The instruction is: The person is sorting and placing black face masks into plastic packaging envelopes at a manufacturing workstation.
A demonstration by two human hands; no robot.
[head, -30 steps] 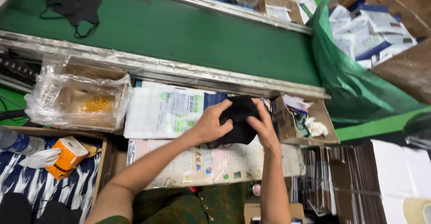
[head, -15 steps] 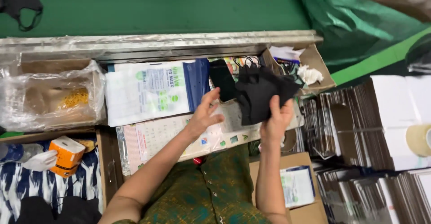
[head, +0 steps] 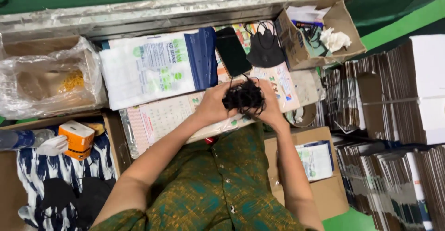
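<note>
- Both hands meet over the table: the left hand (head: 214, 105) and the right hand (head: 270, 107) each keep a closed grip on a bundle of black face masks (head: 244, 96), held just above a printed calendar sheet (head: 160, 120) in front of the person's chest.
- Thin ear loops stick out of the top and sides of the bundle; they look likely to snag on a finger or tangle with one another, which could pull a mask out of line.
- The bundle is pressed from two sides only, so a slackened grip on either side could let the middle masks slide out and drop onto the calendar sheet or into the person's lap.
- A single black mask (head: 265, 49) lies near, beyond the hands, beside a dark phone (head: 232, 51); a sweep of the wrist could push either toward the open cardboard box (head: 345, 25) of scraps.
- A white and blue printed bag (head: 157, 66) sits left of the phone, overlapping the calendar sheet, and could slip if the sheet is nudged.
- Stacks of flat cartons (head: 384, 106) crowd the person's right side, leaving the right elbow little room, a possible cause of a knock.
</note>
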